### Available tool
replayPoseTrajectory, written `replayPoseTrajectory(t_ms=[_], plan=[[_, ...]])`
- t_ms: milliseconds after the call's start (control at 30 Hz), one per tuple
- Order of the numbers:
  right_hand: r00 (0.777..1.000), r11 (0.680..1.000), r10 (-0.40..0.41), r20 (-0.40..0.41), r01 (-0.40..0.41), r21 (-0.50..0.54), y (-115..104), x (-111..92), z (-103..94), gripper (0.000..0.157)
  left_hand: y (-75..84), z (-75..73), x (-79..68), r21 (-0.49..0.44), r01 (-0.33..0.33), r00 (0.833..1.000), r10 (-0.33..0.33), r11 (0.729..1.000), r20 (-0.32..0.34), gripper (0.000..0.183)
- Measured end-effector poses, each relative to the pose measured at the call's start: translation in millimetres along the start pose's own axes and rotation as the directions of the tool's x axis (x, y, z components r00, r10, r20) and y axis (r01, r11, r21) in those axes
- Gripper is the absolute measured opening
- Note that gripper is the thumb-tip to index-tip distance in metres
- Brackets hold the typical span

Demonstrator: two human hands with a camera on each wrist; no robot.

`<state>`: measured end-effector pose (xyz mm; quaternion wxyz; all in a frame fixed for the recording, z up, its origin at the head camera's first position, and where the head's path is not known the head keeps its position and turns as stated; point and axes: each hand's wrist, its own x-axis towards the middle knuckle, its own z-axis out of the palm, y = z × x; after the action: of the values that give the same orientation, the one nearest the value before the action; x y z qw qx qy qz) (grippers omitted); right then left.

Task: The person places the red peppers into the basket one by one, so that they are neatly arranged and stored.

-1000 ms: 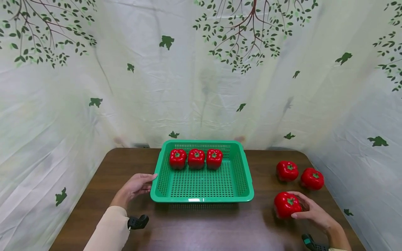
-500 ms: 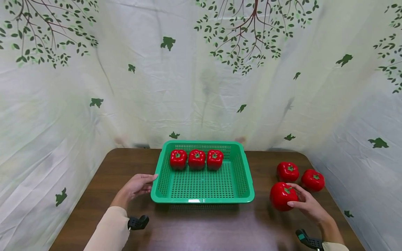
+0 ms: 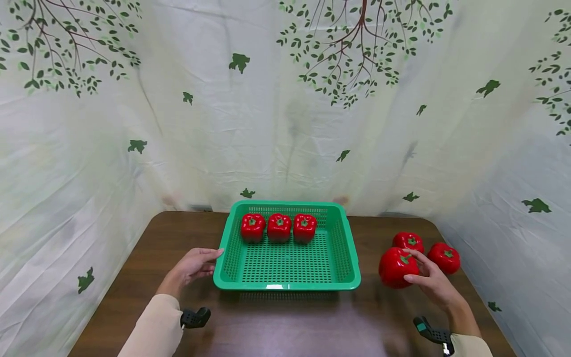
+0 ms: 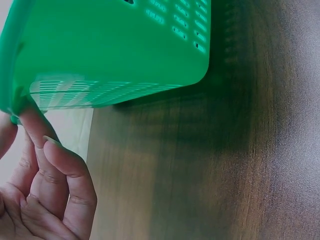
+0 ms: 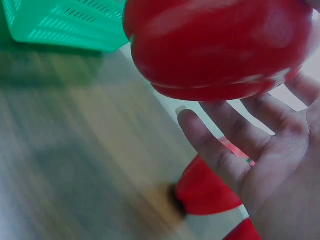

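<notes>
My right hand grips a shiny red bell pepper by its right side, thumb in front and fingers behind. In the right wrist view this bell pepper is up off the table, with the lower fingers spread beneath it. My left hand pinches the left rim of a green plastic basket; the left wrist view shows the fingers at its rim. Three red bell peppers stand in a row at the back of the basket, the middle one between the other two.
Two more red peppers, one farther back and one to the right, stand on the brown table behind the right hand. A white curtain printed with leaves hangs behind the table and along its sides.
My right hand has lifted the bell pepper and carried it away from me and slightly left, so it overlaps the far loose pepper in view. The left hand and basket stay put.
</notes>
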<state>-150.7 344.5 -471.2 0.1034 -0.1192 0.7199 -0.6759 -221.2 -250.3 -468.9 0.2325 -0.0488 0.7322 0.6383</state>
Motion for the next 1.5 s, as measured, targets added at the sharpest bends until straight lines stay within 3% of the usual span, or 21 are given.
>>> replayPoseTrajectory(t_ms=[200,500,767,1000,1500], plan=[[0.999,0.998,-0.038,0.001,0.038,-0.041,-11,7,2.8,0.055,0.5,-0.8,0.6,0.01,-0.009,1.0,0.009,1.0,-0.01,0.047],[0.999,0.987,-0.041,-0.032,0.035,-0.157,-25,16,6.1,0.058,-0.7,0.4,-0.5,0.031,0.004,1.0,-0.004,1.0,-0.012,0.049],[1.0,0.997,-0.017,-0.011,0.016,-0.072,-32,32,12.1,0.052,-0.7,0.9,-0.8,0.018,0.006,1.0,-0.006,1.0,-0.015,0.048],[1.0,0.994,-0.002,-0.017,0.0,-0.108,-34,46,20.9,0.052,-0.6,0.9,-1.0,0.018,0.006,1.0,-0.005,1.0,-0.018,0.047],[0.994,0.992,-0.098,0.053,0.101,-0.073,-40,79,40.9,0.051,-0.4,-0.4,-1.0,0.032,0.004,1.0,-0.003,0.999,-0.013,0.05]])
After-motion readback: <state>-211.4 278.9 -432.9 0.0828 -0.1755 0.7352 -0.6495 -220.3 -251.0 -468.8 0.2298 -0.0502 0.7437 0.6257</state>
